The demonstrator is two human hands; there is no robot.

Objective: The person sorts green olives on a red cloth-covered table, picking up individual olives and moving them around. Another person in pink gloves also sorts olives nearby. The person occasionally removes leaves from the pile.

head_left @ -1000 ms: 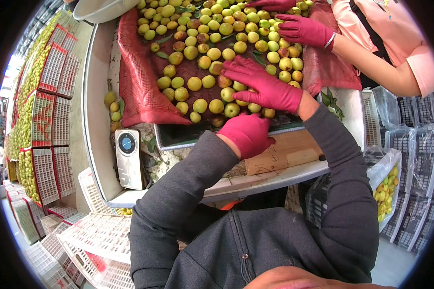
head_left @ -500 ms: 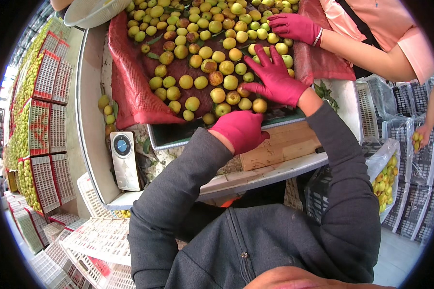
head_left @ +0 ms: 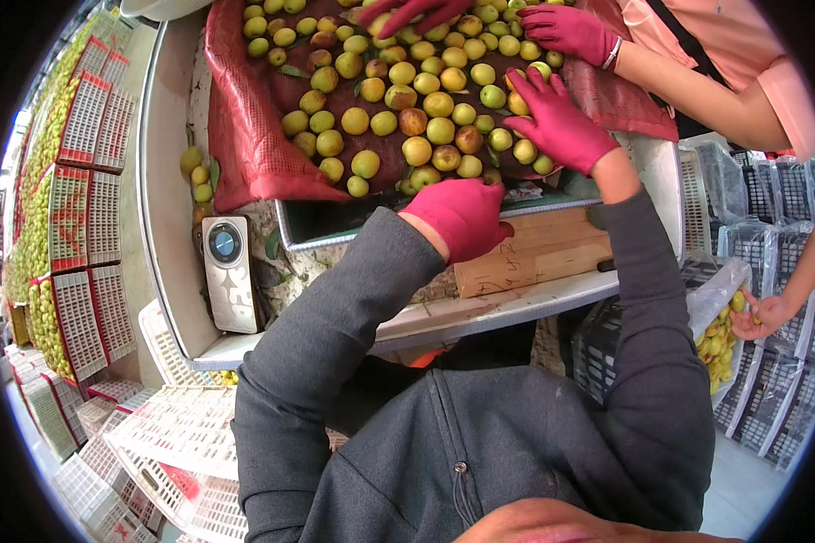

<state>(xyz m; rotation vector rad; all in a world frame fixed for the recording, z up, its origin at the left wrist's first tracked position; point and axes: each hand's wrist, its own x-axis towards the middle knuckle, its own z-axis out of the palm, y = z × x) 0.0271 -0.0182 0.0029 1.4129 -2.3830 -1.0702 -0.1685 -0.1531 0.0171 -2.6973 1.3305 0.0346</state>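
The pale-walled tabletop spreads across twelve o'clock. Toward ten o'clock rise stacked white-and-red crates, heaped with green fruit at their open side; grey crates wrapped in clear plastic stand around three. White slatted crates sit at eight, their contents mostly hidden. On the tabletop, a red mesh sheet carries loose yellow-green fruit, some blushed brown, at twelve. Toward four, a black crate with a clear liner holds more yellow fruit; a co-worker's bare hand touches it. A dark green tray shows below the mesh's near edge. A white bowl is cut off at eleven.

The right hand, gloved, lies over fruit toward half past one, fingers spread wide and gripping none visibly. The left hand is curled at the near edge; I cannot tell whether its fingers hold anything.
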